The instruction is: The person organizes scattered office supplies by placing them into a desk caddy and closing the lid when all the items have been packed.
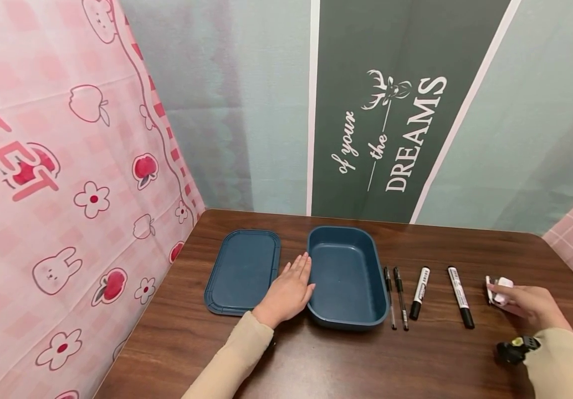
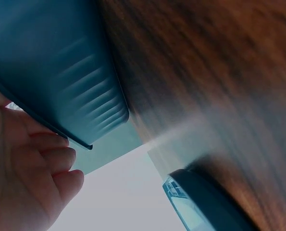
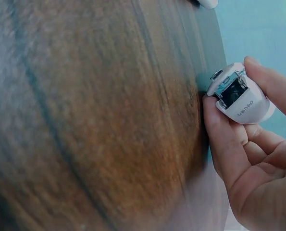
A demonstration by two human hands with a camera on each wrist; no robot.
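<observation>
A dark blue open box (image 1: 347, 277) stands on the brown table (image 1: 316, 360), its flat lid (image 1: 242, 270) lying to its left. My left hand (image 1: 290, 288) rests flat with straight fingers against the box's left wall (image 2: 80, 91). Right of the box lie two thin black pens (image 1: 396, 296) and two thick black-and-white markers (image 1: 441, 293). At the far right my right hand (image 1: 526, 303) pinches a small white device (image 1: 500, 290), seen close up in the right wrist view (image 3: 241, 94) between thumb and forefinger.
Pink patterned cloth (image 1: 57, 194) walls the left side; a grey-green backdrop with "DREAMS" lettering (image 1: 406, 138) stands behind. The lid's edge (image 2: 205, 202) shows in the left wrist view. The wrist camera (image 1: 515, 349) sits on my right sleeve.
</observation>
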